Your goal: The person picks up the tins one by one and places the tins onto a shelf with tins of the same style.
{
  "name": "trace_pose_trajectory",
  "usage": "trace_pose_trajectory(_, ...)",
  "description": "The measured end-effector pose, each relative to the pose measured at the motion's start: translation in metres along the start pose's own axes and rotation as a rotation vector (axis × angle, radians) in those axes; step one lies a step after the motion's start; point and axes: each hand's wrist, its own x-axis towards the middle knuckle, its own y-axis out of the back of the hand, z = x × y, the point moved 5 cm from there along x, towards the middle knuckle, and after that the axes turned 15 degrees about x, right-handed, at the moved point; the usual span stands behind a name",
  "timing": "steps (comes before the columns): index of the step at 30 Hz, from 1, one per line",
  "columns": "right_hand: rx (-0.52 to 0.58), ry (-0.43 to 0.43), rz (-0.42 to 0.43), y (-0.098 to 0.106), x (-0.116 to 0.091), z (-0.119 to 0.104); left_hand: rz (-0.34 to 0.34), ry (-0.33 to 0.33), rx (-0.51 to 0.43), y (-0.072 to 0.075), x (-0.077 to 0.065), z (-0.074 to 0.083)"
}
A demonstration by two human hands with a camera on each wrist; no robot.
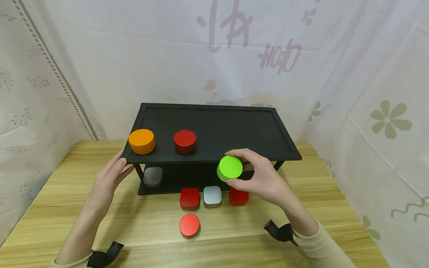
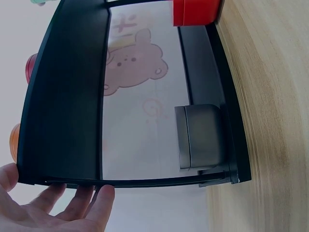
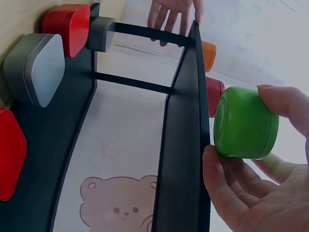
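Observation:
My right hand (image 1: 268,180) holds a round bright green tin (image 1: 229,168) between thumb and fingers, at the front edge of a black two-tier shelf (image 1: 214,126). In the right wrist view the green tin (image 3: 244,123) is beside the upper board's edge, with a fingertip against that edge. At the shelf's front left corner, my left hand (image 1: 104,184) grips the upper board, thumb at the top edge and fingers along the side. On the upper board sit a round orange tin (image 1: 142,142) and a round dark red tin (image 1: 185,142).
A silver square tin (image 1: 152,177) stands on the lower tier at the left. Before the shelf are a red square tin (image 1: 189,199), a silver square tin (image 1: 212,197), another red square tin (image 1: 239,197) and a round red tin (image 1: 189,225). Printed cloth (image 1: 167,56) hangs behind.

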Motion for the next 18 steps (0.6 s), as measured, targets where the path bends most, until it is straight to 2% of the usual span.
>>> trace_pose_trajectory(18, -0.014, 0.01, 0.061, 0.014, 0.018, -0.008, -0.014, -0.023, 0.023, 0.001, 0.001, 0.002)
